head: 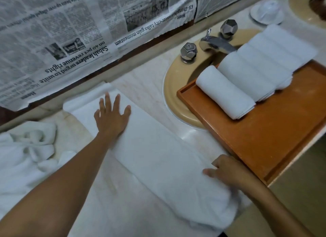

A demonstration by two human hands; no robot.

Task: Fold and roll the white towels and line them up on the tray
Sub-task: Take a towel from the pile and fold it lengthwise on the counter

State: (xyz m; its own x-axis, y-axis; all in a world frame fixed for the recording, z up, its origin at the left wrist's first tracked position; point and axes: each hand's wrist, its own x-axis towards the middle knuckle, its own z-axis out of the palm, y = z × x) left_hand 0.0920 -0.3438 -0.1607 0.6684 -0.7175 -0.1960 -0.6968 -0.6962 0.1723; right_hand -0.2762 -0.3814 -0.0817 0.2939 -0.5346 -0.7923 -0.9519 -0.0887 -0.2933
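Folded towel: I see the folded towel (158,153) lying as a long, flat strip on the counter (144,81), running from the far left towards me, just beside the tray.
Left hand: my left hand (111,116) lies flat with fingers spread, pressing the far end of the strip down.
Right hand: my right hand (227,171) has its fingers curled at the near end and seems to be gripping the edge.
Step in hand: I judge the folding done and the rolling about to start from the near end.
Next move: I need to turn that edge over tightly and keep the strip straight as it winds up.
Tray: the wooden tray (264,139) sits across the sink (174,95), with rolled towels (225,92) lined up at its far end and bare wood nearer me.
Loose towels: a crumpled pile (26,148) waits at the left.
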